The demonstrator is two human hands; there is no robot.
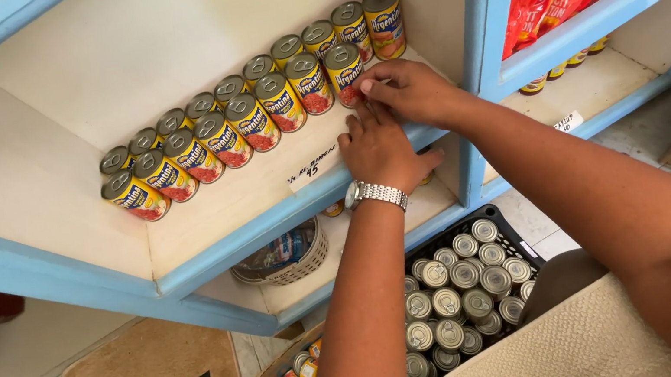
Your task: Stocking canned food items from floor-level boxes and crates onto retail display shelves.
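The right hand [414,92] has its fingers on a yellow can [346,72] on the shelf [206,202], seemingly gripping it; the left hand [380,149] rests beside it, fingers released.

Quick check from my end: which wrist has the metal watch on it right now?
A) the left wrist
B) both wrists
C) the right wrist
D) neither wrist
A: the silver watch sits on the wrist of the left hand, which rests flat on the shelf, while the right hand touching a yellow can shows a bare wrist.
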